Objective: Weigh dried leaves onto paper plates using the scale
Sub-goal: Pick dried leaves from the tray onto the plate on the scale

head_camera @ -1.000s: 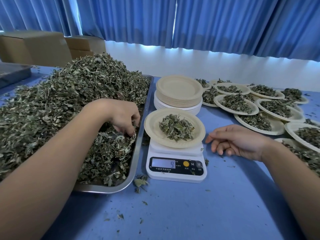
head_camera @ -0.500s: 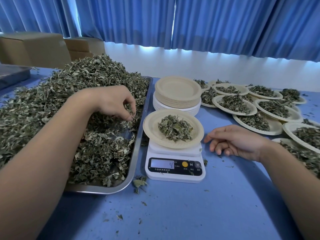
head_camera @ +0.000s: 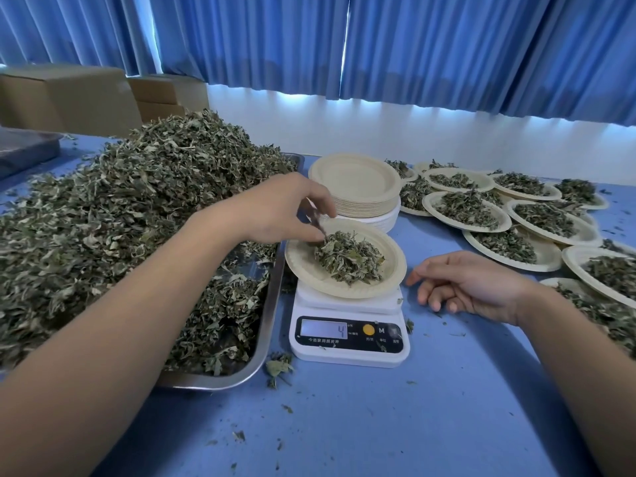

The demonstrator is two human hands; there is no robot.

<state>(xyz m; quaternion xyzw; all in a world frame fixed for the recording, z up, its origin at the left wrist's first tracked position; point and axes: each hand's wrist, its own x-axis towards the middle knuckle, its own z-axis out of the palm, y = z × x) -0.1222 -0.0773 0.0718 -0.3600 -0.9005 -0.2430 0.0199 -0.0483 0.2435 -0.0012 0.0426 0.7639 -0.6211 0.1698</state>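
Plate stack [head_camera: 354, 182] just behind scale [head_camera: 349, 339]

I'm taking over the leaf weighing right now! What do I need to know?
Left hand pinches a few dried leaves over the plate on the scale.
Right hand rests open on the table beside it.
The display reads 4.
The leaf pile is in the tray on the left, empty plates are behind the scale, and filled plates are on the right.
Done: many plates filled.
Left: probably top up this plate, set it aside and start another.
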